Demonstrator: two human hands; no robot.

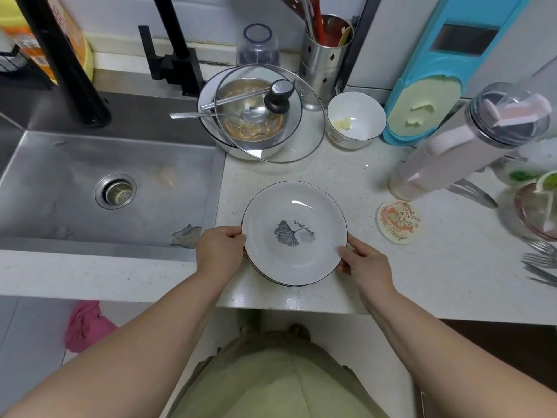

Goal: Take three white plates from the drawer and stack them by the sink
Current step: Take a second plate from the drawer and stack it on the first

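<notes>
A stack of white plates (294, 251) with thin dark rims sits on the pale counter (331, 173) just right of the steel sink (90, 188). The top plate carries a grey leaf print in its middle. Edges of lower plates show under its near left side; how many I cannot tell. My left hand (221, 250) grips the stack's left rim, thumb on top. On the right rim my right hand (363, 265) holds the stack the same way. The drawer is out of view.
A dirty bowl under a glass lid (271, 116) with chopsticks sits behind the plates. A small white bowl (357, 120), a steel utensil holder (327, 58), a round coaster (398, 221), a pink bottle (470, 140) and forks (541, 263) crowd the right side. A black faucet (63, 61) rises over the sink.
</notes>
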